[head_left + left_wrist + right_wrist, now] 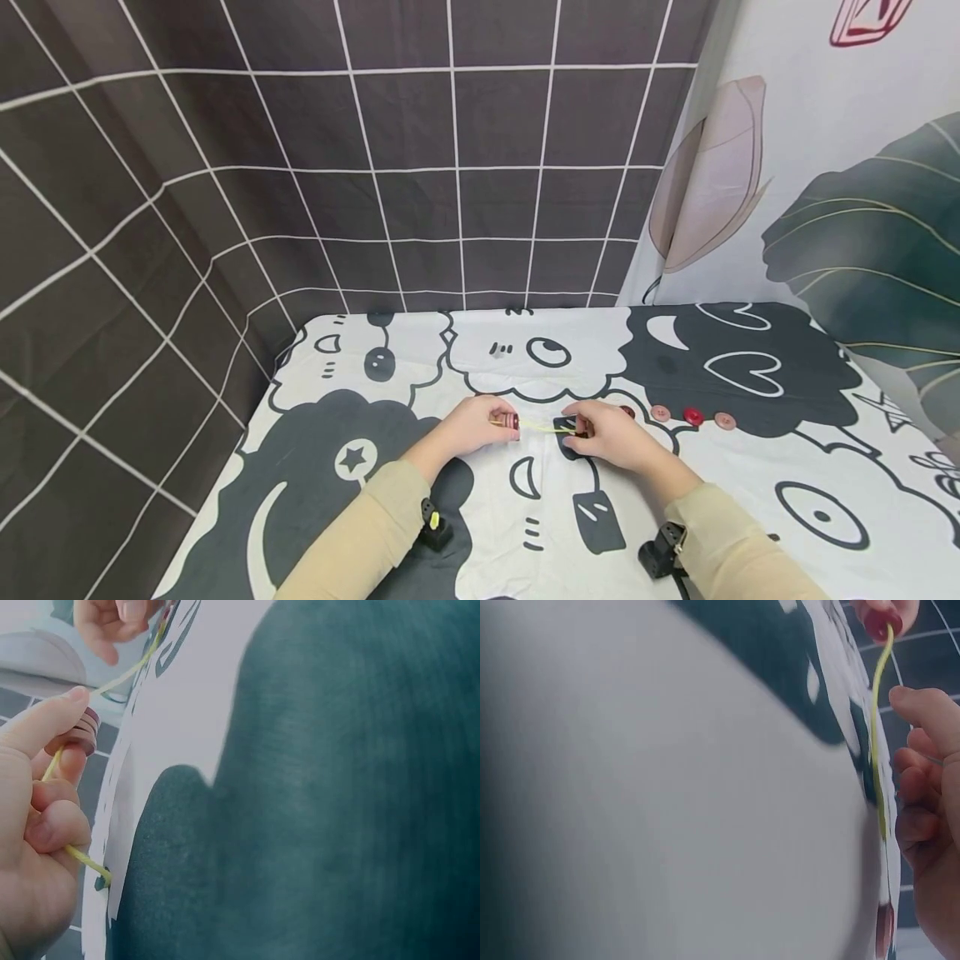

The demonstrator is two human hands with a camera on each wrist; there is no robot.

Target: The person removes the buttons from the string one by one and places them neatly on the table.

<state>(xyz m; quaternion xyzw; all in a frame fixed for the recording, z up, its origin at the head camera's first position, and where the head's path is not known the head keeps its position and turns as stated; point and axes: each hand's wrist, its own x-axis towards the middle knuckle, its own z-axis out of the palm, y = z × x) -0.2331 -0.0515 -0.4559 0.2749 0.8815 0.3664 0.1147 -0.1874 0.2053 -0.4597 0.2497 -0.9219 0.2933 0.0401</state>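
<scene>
My left hand (480, 423) pinches a short stack of red and pink buttons (84, 733) between thumb and fingers, above the patterned cloth. A yellow cord (876, 705) runs through the stack. Its tail passes across the left palm, under curled fingers, and hangs out below, as the left wrist view shows. Toward the right hand (611, 433) stretches the cord's other end, with a thin tip. In the right wrist view, the right fingers are loosely bent beside the cord, apart from it, holding nothing visible.
Right of the hands lie loose buttons in a row: a dark red button (628, 411), a pink button (660, 413), a red button (693, 416) and another pink button (725, 421). A dark grid curtain (495, 200) stands behind the cloth-covered table (750, 475).
</scene>
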